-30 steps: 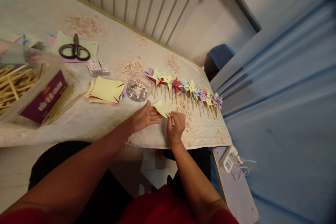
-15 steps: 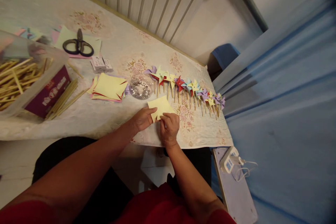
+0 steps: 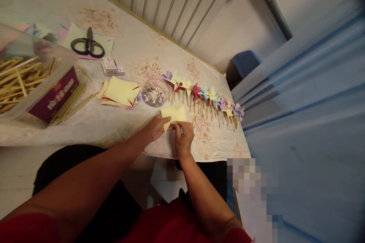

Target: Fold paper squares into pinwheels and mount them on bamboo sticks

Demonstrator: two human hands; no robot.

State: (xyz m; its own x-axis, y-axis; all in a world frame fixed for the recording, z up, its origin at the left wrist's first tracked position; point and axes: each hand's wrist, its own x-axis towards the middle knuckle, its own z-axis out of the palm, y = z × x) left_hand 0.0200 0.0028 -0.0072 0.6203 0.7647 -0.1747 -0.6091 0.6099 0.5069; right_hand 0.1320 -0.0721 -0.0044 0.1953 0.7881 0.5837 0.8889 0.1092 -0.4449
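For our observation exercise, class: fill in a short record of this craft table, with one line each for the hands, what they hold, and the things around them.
left hand: fingers pinch the near left edge of the yellow paper square
right hand: fingers pinch the near edge of the same square
yellow paper square: held just above the table
beyond it: a row of paper pinwheels on sticks
left of the row: clear dish of small metal bits, then a stack of cut paper squares
far left: scissors; clear tub of wooden sticks
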